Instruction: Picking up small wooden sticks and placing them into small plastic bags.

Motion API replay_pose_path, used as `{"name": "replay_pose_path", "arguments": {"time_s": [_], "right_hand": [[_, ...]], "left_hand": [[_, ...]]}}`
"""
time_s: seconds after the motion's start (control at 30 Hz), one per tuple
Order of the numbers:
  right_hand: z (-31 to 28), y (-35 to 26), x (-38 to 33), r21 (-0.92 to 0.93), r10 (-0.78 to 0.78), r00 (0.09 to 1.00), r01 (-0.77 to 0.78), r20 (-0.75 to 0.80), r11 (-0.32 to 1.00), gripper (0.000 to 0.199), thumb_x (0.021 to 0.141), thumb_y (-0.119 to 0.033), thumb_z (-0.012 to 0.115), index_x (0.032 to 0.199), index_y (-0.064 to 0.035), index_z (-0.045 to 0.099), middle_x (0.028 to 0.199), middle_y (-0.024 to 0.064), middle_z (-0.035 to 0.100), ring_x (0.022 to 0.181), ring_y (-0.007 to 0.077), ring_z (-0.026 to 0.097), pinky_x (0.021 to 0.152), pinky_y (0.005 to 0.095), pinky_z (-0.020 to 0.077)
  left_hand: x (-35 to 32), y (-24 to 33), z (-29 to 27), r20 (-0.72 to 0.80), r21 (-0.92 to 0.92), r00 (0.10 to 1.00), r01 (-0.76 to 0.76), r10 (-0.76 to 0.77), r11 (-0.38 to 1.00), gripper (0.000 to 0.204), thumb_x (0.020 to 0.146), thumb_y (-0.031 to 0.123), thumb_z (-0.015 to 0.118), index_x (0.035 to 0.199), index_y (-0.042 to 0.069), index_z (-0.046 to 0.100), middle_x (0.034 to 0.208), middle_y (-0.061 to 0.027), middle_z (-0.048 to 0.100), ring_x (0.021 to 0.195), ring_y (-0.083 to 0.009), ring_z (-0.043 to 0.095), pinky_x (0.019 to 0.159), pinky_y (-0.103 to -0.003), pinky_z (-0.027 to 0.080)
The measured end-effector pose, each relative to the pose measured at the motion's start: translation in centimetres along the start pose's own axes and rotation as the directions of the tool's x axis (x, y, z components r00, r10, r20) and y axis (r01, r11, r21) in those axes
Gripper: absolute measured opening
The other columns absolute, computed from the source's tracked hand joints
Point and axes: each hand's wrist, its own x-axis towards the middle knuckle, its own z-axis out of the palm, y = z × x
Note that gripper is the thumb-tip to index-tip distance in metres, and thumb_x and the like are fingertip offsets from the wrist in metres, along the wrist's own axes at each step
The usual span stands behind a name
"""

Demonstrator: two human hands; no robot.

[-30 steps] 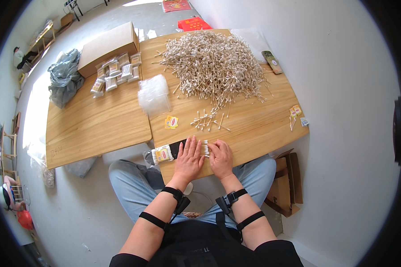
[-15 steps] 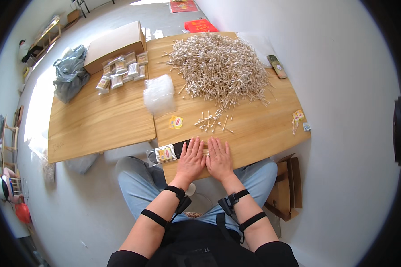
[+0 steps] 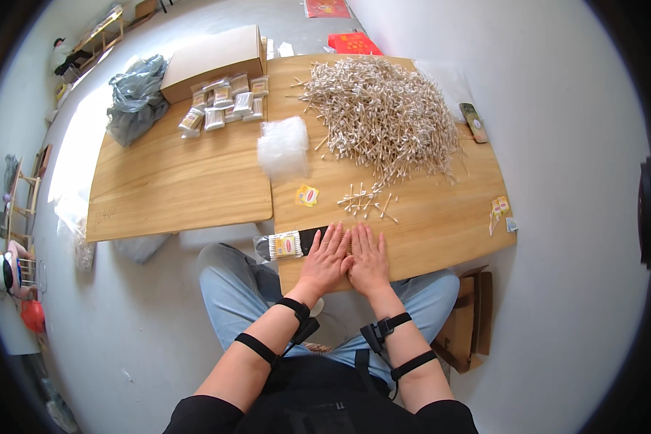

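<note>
Side by side at the table's near edge, my left hand (image 3: 325, 262) and my right hand (image 3: 369, 263) lie palm down with fingers stretched out. Thin swab sticks show in the narrow gap between them; what else lies under the palms is hidden. Just left of my left hand is a clear bag of cotton swabs (image 3: 287, 245) with a yellow card in it, beside a black strip (image 3: 310, 238) partly covered by my fingers. A few loose cotton swabs (image 3: 367, 202) are scattered beyond my fingertips, and small yellow cards (image 3: 307, 195) lie to their left.
A large heap of cotton swabs (image 3: 383, 116) covers the far right of the wooden table (image 3: 188, 188). Clear plastic bags (image 3: 282, 147), filled swab packs (image 3: 224, 103), a cardboard box (image 3: 213, 61) and a grey plastic bag (image 3: 139, 101) stand further left. A phone-like object (image 3: 474, 123) lies near the wall.
The view has turned slightly left, so the table appears further right. Both hands stay flat at the table edge, with little visible movement.
</note>
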Motion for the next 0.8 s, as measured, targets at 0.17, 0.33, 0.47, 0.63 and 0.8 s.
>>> {"name": "replay_pose_path", "arguments": {"time_s": [0.17, 0.33, 0.47, 0.63, 0.8], "right_hand": [[0.3, -0.3, 0.3, 0.0, 0.019, 1.0, -0.019, -0.012, 1.0, 0.064, 0.095, -0.032, 0.049, 0.148, -0.002, 0.032, 0.155, 0.0149, 0.032, 0.145, 0.0283, 0.026, 0.118, 0.0541, 0.0146], [0.3, 0.0, 0.3, -0.031, -0.033, 0.999, 0.033, -0.005, 0.999, 0.063, 0.097, -0.032, 0.047, 0.149, -0.0017, 0.03, 0.155, 0.0145, 0.032, 0.145, 0.0281, 0.027, 0.118, 0.0539, 0.0153], [0.0, -0.7, 1.5, -0.026, -0.073, 0.997, 0.074, 0.037, 0.997, 0.062, 0.097, -0.032, 0.045, 0.149, -0.0015, 0.029, 0.156, 0.0138, 0.03, 0.145, 0.0271, 0.026, 0.118, 0.0527, 0.0144], [0.0, -2.3, 2.8, 0.021, -0.135, 0.985, 0.134, 0.107, 0.991, 0.062, 0.098, -0.033, 0.044, 0.149, -0.002, 0.031, 0.156, 0.0125, 0.031, 0.145, 0.0252, 0.027, 0.119, 0.0494, 0.0124], [0.0, -2.6, 3.1, 0.008, -0.157, 0.983, 0.157, 0.1, 0.988, 0.06, 0.098, -0.033, 0.044, 0.148, -0.0028, 0.034, 0.155, 0.0122, 0.033, 0.145, 0.0249, 0.027, 0.12, 0.0486, 0.0122]], "left_hand": [[-1.3, -2.5, -0.5, -0.418, -0.517, 0.889, -0.064, -0.186, 0.854, 0.041, 0.093, 0.015, 0.056, 0.133, 0.004, 0.053, 0.141, -0.0158, 0.049, 0.131, -0.033, 0.046, 0.113, -0.044, 0.031], [-4.0, -8.3, -3.7, -0.582, -0.297, 0.713, 0.26, -0.391, 0.919, 0.031, 0.097, 0.016, 0.05, 0.122, 0.001, 0.056, 0.127, -0.0179, 0.057, 0.12, -0.0357, 0.051, 0.104, -0.046, 0.038], [-4.7, -11.6, -1.9, -0.545, -0.183, 0.68, 0.474, -0.49, 0.861, 0.031, 0.099, 0.024, 0.048, 0.116, 0.0, 0.057, 0.118, -0.0198, 0.059, 0.113, -0.0379, 0.053, 0.098, -0.048, 0.041], [-4.1, -11.7, -0.7, -0.373, -0.205, 0.693, 0.587, -0.617, 0.783, 0.031, 0.101, 0.029, 0.045, 0.107, 0.001, 0.058, 0.102, -0.0202, 0.06, 0.099, -0.0394, 0.055, 0.086, -0.049, 0.044], [-4.2, -12.2, -0.1, -0.269, -0.242, 0.729, 0.582, -0.63, 0.776, 0.031, 0.102, 0.027, 0.042, 0.105, 0.0, 0.057, 0.097, -0.0225, 0.06, 0.095, -0.0412, 0.055, 0.083, -0.05, 0.045]]}}
